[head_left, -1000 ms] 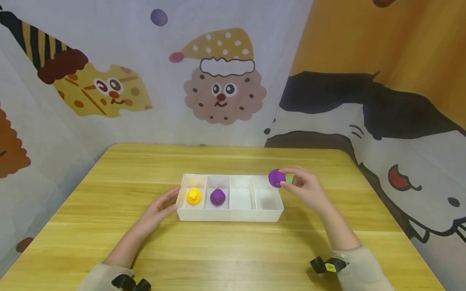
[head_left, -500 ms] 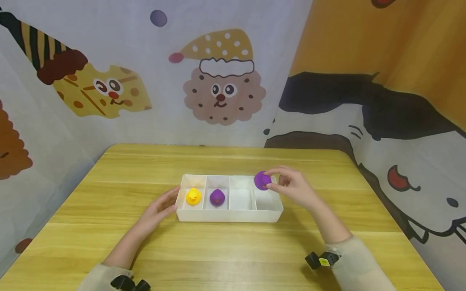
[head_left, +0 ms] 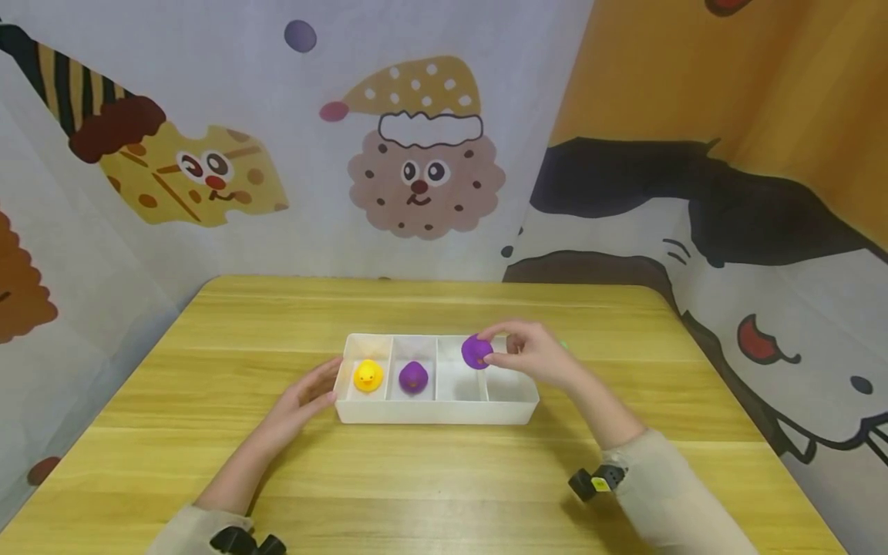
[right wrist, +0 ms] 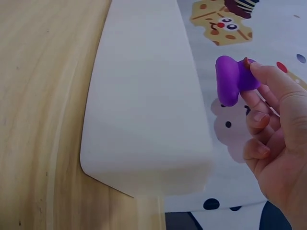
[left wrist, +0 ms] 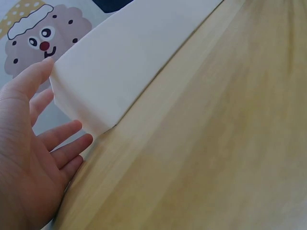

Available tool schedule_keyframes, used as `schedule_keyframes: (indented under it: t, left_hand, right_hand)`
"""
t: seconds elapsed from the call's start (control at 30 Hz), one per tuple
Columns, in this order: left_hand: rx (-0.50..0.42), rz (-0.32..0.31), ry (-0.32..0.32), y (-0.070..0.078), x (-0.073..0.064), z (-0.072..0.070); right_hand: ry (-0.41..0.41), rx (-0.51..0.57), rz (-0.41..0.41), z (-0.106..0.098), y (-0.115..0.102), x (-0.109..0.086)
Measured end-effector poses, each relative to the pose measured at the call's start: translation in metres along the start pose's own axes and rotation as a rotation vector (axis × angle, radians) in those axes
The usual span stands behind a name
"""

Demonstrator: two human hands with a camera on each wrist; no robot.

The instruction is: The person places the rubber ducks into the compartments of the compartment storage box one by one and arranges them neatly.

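Note:
My right hand (head_left: 539, 356) pinches a purple rubber duck (head_left: 475, 352) by thumb and fingertips above the third compartment of a white divided box (head_left: 437, 412). In the right wrist view, this purple duck (right wrist: 228, 80) lies tipped on its side, beyond the box's upper edge. A yellow rubber duck (head_left: 368, 376) sits in the box's leftmost compartment, facing me. Another purple duck (head_left: 413, 378) occupies the second compartment. My left hand (head_left: 298, 408) is at the box's left end, fingers spread and relaxed; in the left wrist view, the thumb touches the box (left wrist: 110, 67) at its corner.
A bit of something green (head_left: 564, 346) shows behind my right wrist, mostly hidden. The box stands on a wooden table (head_left: 416, 493). Behind the table hangs a curtain (head_left: 277, 254) printed with cartoon figures.
My right hand has carried the purple duck leftward, from the box's back right corner to above the third compartment. The left hand and the box have stayed put.

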State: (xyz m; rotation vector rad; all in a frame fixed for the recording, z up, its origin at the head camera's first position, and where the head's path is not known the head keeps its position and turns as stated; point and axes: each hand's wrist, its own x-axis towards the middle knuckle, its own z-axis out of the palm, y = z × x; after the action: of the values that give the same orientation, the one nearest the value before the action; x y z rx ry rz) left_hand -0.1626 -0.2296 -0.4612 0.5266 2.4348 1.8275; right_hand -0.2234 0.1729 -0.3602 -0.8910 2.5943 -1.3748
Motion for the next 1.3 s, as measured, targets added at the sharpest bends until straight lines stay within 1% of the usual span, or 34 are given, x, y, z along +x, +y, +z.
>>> schedule_keyframes:
  t: [0.2,0.47,0.57,0.67,0.9,1.1,1.3]
  left_hand:
    - [-0.011,-0.014,0.0,0.002,-0.001,0.001]
    - [-0.005,0.002,-0.014,0.001,-0.001,0.0]
    - [-0.007,0.001,-0.015,0.001,-0.001,0.0]
    - [-0.01,0.001,-0.015,0.001,0.0,0.0]
    - [0.011,-0.009,-0.001,0.001,0.0,0.0]
    - [0.008,-0.005,0.002,0.001,0.0,0.0]
    - [-0.005,-0.018,-0.001,0.003,-0.001,0.0]
  right_hand:
    - [-0.062,0.007,0.017,0.007,0.003,0.008]
    - [-0.126,0.014,-0.009,0.016,0.013,0.018]
    - [-0.144,0.013,0.0,0.019,0.017,0.021]
    - [-0.158,0.018,0.012,0.021,0.021,0.023]
    - [-0.175,-0.024,0.028,0.027,0.028,0.027]
    - [-0.182,-0.065,0.037,0.03,0.029,0.028]
    - [-0.202,-0.103,0.074,0.033,0.03,0.03]
